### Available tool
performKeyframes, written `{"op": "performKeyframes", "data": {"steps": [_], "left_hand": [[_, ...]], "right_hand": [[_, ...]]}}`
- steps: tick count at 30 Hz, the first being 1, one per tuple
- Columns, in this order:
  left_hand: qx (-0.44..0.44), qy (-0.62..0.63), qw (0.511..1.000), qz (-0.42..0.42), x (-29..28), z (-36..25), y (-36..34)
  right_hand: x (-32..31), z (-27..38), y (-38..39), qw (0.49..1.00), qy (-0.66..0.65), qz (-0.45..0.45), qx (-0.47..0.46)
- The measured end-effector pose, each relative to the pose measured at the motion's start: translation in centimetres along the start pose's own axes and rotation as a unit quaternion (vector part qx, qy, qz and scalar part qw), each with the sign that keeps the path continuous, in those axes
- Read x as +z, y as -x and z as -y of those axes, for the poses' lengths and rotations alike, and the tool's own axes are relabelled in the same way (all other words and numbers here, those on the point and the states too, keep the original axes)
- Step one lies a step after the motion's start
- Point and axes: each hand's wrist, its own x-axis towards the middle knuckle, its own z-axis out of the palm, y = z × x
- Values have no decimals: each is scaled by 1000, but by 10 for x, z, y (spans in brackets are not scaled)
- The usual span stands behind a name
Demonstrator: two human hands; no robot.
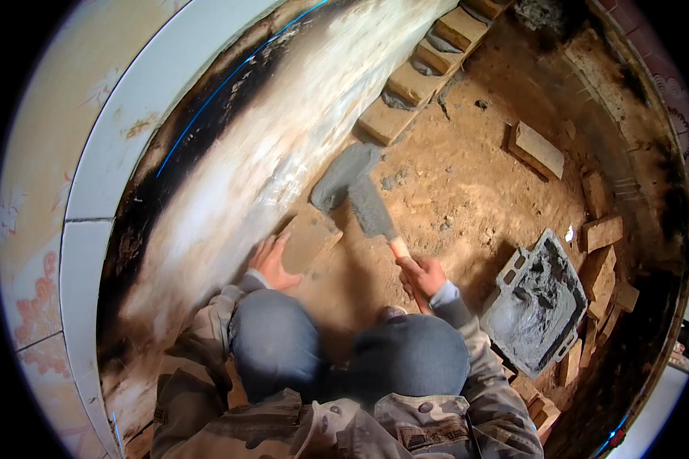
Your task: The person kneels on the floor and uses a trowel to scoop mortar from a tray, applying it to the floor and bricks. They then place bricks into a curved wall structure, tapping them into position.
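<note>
My left hand [272, 264] grips the near end of a tan brick [308, 239], its thumb and fingers bent around the edges. The brick is low by the foot of the pale wall, short of a bed of wet grey mortar [343, 177]. In my right hand [422, 281] is a trowel [370, 206], held by its light wooden handle with an orange band. Its mortar-coated blade points forward and touches the right side of the mortar bed. Beyond the bed, a row of laid bricks [390, 118] runs along the wall with mortar between them.
A grey mortar tub [536, 302] stands at my right. One loose brick [536, 150] lies on the sandy floor [452, 183]; several more bricks [601, 279] are heaped along the right side. The pale, black-stained wall [245, 145] curves along my left, below a tiled ledge [92, 168].
</note>
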Motion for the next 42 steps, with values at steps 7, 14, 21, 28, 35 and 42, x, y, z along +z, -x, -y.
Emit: {"op": "performKeyframes", "data": {"steps": [7,14,21,28,35,42], "left_hand": [[17,-94,989,-116,4,-81,-114],[220,-130,961,-109,26,-87,-179],[186,-134,965,-127,44,-90,-219],[207,-163,957,-122,50,-92,-228],[211,-231,948,-49,38,-71,-251],[356,-329,842,238,46,-255,-150]], "right_hand": [[-34,2,59,989,-111,-89,-36],[-49,-9,76,980,-131,-141,-40],[-52,-4,72,965,-156,-205,-46],[-81,-12,131,906,-45,-390,-159],[-203,-114,250,721,326,-606,81],[-158,-178,248,649,462,-549,254]]}}
